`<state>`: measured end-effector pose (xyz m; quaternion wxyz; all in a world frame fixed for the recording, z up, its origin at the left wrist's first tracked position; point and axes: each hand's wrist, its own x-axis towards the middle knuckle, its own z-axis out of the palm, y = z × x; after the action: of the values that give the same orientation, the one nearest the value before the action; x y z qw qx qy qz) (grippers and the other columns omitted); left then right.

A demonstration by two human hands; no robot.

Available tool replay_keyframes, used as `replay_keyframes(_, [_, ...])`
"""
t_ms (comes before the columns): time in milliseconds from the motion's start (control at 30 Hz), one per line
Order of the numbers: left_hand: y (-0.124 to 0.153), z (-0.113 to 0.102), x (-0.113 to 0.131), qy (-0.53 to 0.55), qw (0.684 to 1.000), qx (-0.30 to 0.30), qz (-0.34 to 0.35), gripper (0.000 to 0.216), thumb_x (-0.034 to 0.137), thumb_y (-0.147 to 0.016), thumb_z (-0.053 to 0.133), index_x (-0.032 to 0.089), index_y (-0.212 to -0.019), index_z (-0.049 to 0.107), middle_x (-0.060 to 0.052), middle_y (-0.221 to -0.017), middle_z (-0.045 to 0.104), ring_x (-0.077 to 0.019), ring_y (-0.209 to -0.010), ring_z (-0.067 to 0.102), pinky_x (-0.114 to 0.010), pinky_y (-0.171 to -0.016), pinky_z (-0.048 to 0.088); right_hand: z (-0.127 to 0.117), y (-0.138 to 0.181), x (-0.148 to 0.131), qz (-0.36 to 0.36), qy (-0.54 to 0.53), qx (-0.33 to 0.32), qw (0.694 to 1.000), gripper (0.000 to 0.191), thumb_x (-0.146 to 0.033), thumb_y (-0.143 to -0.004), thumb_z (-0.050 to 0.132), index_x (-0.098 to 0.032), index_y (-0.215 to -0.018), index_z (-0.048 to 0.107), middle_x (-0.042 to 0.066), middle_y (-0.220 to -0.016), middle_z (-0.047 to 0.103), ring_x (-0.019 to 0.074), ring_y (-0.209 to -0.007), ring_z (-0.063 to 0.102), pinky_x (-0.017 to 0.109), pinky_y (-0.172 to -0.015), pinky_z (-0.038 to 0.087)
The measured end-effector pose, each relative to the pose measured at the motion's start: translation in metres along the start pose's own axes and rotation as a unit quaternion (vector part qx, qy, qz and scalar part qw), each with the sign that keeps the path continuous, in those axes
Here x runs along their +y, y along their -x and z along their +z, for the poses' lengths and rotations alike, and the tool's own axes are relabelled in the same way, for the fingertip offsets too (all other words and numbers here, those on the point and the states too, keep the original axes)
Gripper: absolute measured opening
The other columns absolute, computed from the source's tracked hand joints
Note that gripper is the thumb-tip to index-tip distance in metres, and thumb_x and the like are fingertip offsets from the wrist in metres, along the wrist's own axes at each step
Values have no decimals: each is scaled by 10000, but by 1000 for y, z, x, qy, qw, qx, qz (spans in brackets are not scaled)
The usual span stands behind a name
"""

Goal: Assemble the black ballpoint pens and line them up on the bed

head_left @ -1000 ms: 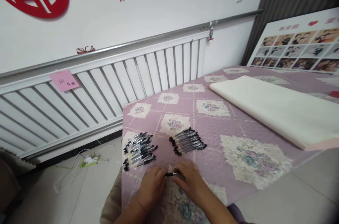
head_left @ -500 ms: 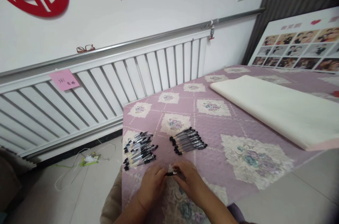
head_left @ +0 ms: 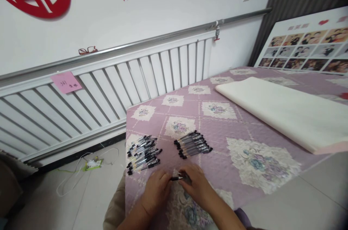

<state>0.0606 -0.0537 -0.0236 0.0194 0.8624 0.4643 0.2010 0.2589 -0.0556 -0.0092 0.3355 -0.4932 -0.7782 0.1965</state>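
My left hand (head_left: 155,191) and my right hand (head_left: 196,185) rest close together on the purple quilted bedspread (head_left: 217,128), fingers pinched on the two ends of one black pen (head_left: 177,178) held between them. A loose pile of several black-capped pens (head_left: 141,153) lies just beyond my left hand near the bed's corner. A neater row of several pens (head_left: 192,144) lies beyond my right hand. Most of the held pen is hidden by my fingers.
A folded cream sheet (head_left: 285,112) lies across the bed at the right. A photo board (head_left: 307,46) leans at the far right. A white radiator (head_left: 108,88) with a pink note (head_left: 66,82) runs along the wall. A cable and small device (head_left: 91,164) lie on the floor.
My hands have edged slightly up the bed with the pen still between them. The pen piles have not moved.
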Motion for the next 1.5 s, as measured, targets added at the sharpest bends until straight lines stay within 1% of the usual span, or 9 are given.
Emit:
replay_keyframes(67, [0, 1, 0, 1, 1000, -1, 0, 160, 200, -858, 447, 217, -882, 604, -34, -804, 608, -188, -752, 560, -295, -667, 432, -1, 0, -2, 3, 4, -7, 1000, 137, -219, -796, 623, -227, -930, 596, 28, -899, 639, 217, -886, 571, 371, -817, 401])
replay_keyframes(167, [1, 2, -1, 4, 1000, 1, -4, 144, 199, -853, 454, 214, -846, 597, -32, -790, 601, -187, -747, 554, -295, -664, 430, -1, -1, -4, 0, 17, -20, 1000, 32, -213, -821, 596, -235, -841, 609, 18, -861, 645, 216, -884, 574, 368, -810, 400])
replay_keyframes(467, [-3, -2, 1, 48, 998, 24, -30, 140, 205, -867, 467, 208, -853, 606, -42, -841, 599, -201, -819, 534, -326, -730, 433, -12, -2, 14, 2, 3, -5, 1000, 63, -272, -858, 570, -235, -849, 620, 18, -859, 651, 203, -853, 587, 331, -766, 420])
replay_keyframes(633, [-5, -4, 4, 33, 999, -4, -33, 102, 200, -833, 510, 208, -824, 611, -40, -841, 588, -203, -824, 524, -336, -736, 420, -14, -2, 25, 48, 66, 31, 996, 87, -259, -853, 565, -234, -823, 643, 32, -844, 657, 219, -832, 599, 344, -747, 426])
replay_keyframes(767, [-6, -6, 6, 24, 999, -29, -26, 96, 203, -825, 534, 221, -856, 622, -36, -844, 580, -199, -830, 523, -328, -733, 415, -7, -4, 21, 79, 114, 30, 990, 95, -268, -855, 574, -227, -825, 654, 45, -848, 663, 242, -855, 607, 388, -775, 427])
replay_keyframes(967, [-5, -1, 2, 15, 999, -36, -17, 107, 204, -811, 571, 220, -901, 626, -37, -864, 585, -202, -845, 530, -340, -756, 424, 0, -8, 14, 39, 85, 19, 995, 141, -268, -886, 531, -244, -945, 657, 51, -908, 668, 234, -902, 607, 396, -811, 438])
replay_keyframes(1133, [-2, 2, 3, 10, 1000, -15, -13, 292, 188, -780, 601, 222, -1070, 581, -58, -1004, 597, -229, -931, 535, -386, -815, 446, -8, -7, 32, 34, 35, 66, 997, 175, -212, -891, 464, -207, -915, 637, 59, -877, 656, 211, -847, 598, 344, -766, 463])
replay_keyframes(1267, [-7, 6, 10, -2, 1000, 12, 17, 473, 177, -752, 614, 217, -1209, 499, -98, -1178, 549, -270, -1074, 498, -453, -918, 423, -12, -7, 39, 43, 12, 105, 994, 180, -208, -879, 458, -202, -903, 635, 60, -869, 664, 211, -840, 604, 337, -764, 471])
replay_keyframes(1500, [-39, 12, 24, 6, 998, -28, 59, 511, 273, -738, 655, 229, -1221, 495, -100, -1351, 443, -300, -1226, 406, -472, -1009, 385, -15, -8, 34, 47, 23, 77, 996, 193, -216, -880, 453, -211, -907, 644, 61, -902, 669, 216, -869, 601, 346, -790, 461])
